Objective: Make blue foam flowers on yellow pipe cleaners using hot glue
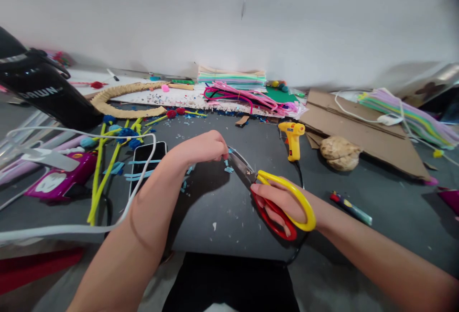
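Note:
My right hand (274,202) has its fingers through the red and yellow handles of a pair of scissors (247,169). Their blades point up and left, slightly parted, towards my left hand (211,147). That hand is closed in a pinch, and a bit of light blue strip shows at its fingertips by the blade tips. Small light blue clippings (228,169) lie on the dark table below. Longer light blue strips (138,176) lie across a phone (147,151) to the left of my left forearm.
A yellow glue gun (293,137) and a walnut-like brown lump (340,153) lie to the right, before flat cardboard (355,125). At left stand a black bottle (43,87), a purple tool (62,178) and yellow-green pipe cleaners (102,178). A white cable (71,230) crosses the left side.

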A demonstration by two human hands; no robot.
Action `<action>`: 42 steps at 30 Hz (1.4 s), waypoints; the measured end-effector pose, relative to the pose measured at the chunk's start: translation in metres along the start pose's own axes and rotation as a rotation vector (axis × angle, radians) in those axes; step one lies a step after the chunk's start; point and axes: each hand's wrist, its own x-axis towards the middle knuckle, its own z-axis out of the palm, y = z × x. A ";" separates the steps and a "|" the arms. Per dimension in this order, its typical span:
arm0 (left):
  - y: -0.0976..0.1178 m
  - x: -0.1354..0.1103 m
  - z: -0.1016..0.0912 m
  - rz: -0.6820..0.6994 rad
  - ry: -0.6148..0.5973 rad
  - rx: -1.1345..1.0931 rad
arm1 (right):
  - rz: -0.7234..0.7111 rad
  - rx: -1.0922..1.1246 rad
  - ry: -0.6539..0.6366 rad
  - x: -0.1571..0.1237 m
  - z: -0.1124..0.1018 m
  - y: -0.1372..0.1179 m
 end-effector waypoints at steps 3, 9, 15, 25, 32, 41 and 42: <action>0.001 0.002 0.002 -0.027 -0.041 -0.012 | 0.004 0.050 0.017 0.005 0.003 0.008; 0.000 0.004 0.007 -0.063 -0.089 -0.028 | 0.003 0.072 0.045 0.010 0.010 0.016; -0.008 -0.001 -0.009 -0.036 -0.033 -0.018 | 0.010 0.100 0.005 0.011 0.007 0.024; -0.037 0.007 -0.038 -0.141 0.510 0.258 | -0.100 -0.972 0.592 0.027 -0.059 -0.024; -0.041 0.008 -0.038 -0.159 0.486 0.281 | -0.085 -1.256 0.668 0.048 -0.082 -0.054; -0.034 0.010 -0.032 -0.157 0.460 0.279 | -0.001 -1.187 0.563 0.016 -0.098 -0.026; -0.034 0.011 -0.031 -0.156 0.460 0.280 | -0.007 -1.183 0.541 0.013 -0.097 -0.025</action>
